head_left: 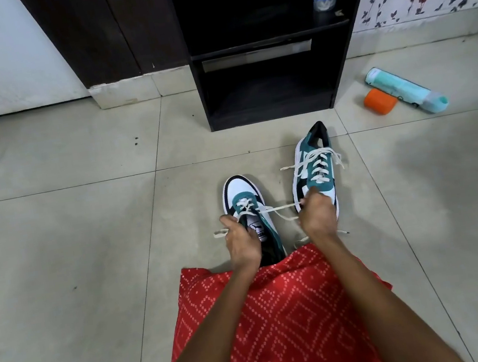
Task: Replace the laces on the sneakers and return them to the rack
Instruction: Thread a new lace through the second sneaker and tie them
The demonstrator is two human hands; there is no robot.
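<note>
a person sits on a tiled floor [69, 237] with a red patterned garment [282, 313] over the lap, and both arms reach forward to the near sneaker [240, 188]. this white, teal and black shoe stands on the floor just past the garment, toe pointing away. the left grip [242, 239] is curled around the shoe at the tongue, and a loose lace end shows just to its left. the right grip [317, 215] is pinched tight on the white lace [279, 207], which runs taut from the shoe's eyelets across to it. the second sneaker [304, 152] lies just beyond the right grip, heel toward the rack, already laced with its ends loose at both sides. the dark rack [201, 93] stands on the floor behind the shoes, well apart from them, and a blue-lidded jar [325, 0] stands on its upper shelf. to its right, a teal bottle [403, 88] lies on the floor beside an orange object [379, 101].
</note>
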